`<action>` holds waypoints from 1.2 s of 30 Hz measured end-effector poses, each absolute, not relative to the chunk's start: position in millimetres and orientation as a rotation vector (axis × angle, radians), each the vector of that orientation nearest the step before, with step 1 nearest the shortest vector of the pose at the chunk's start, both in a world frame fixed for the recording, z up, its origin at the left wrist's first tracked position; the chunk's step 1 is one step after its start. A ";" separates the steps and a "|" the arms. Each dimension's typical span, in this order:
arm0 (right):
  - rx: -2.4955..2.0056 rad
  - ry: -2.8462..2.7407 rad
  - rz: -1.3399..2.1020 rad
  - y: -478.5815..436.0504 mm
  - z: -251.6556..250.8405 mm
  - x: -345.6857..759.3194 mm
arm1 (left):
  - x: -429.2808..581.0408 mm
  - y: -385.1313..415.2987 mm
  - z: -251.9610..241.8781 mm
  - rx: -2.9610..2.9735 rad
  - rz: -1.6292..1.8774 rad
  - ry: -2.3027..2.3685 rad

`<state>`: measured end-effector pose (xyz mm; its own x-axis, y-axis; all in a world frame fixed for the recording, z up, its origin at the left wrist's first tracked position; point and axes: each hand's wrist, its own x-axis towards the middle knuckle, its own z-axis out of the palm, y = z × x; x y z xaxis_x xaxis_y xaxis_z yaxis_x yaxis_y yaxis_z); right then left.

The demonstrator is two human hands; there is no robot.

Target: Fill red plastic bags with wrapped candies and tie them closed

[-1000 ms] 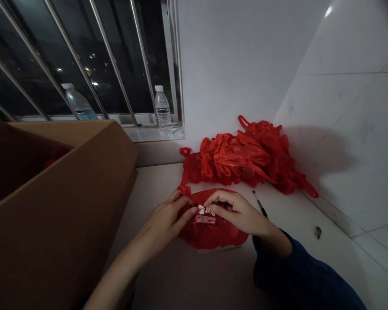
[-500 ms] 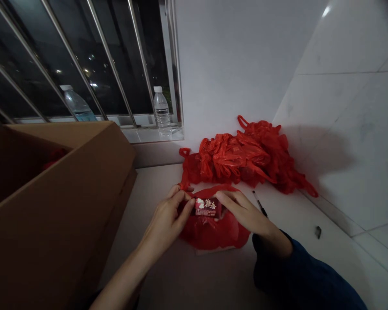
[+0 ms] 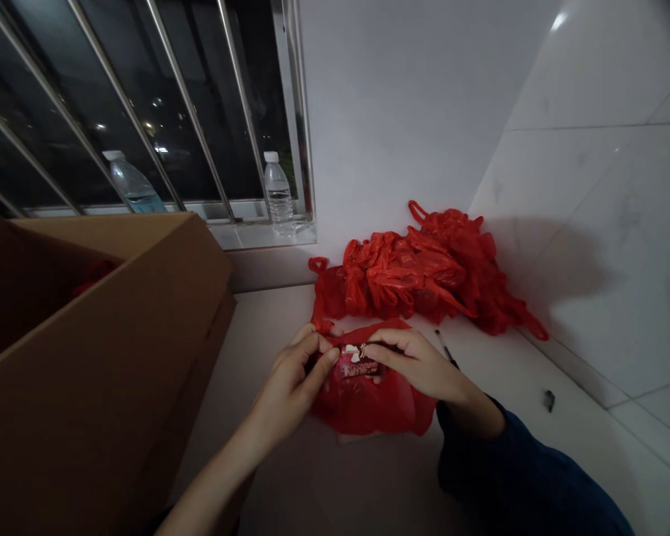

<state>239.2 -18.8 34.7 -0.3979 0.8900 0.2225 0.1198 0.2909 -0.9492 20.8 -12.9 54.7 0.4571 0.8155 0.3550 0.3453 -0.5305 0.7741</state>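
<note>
A small dark-red box (image 3: 358, 365) with pale printing and Chinese characters sits at the mouth of a red plastic bag (image 3: 362, 409) on the white surface. My left hand (image 3: 298, 368) is closed on the bag's edge, its thumb reaching the left end of the box. From the other side my right hand (image 3: 416, 361) grips the box, thumb across its printed face and covering some of the characters. Something flat and pale shows under the bag's near edge. The fingers beneath the box are mostly hidden.
Several crumpled red plastic bags (image 3: 418, 268) lie in a heap against the wall. A large cardboard box (image 3: 161, 320) stands at left. A black pen (image 3: 447, 348) and a small black piece (image 3: 548, 400) are at right. Two plastic bottles (image 3: 280, 195) stand at the barred window.
My right thumb has slid left over the face of the box, covering part of the lettering. The box has tilted a little; my left hand has barely moved.
</note>
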 end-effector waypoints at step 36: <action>-1.466 -2.431 0.197 -13.4 -35.9 194.1 | -19.4 -51.2 89.2 2.143 0.531 1.230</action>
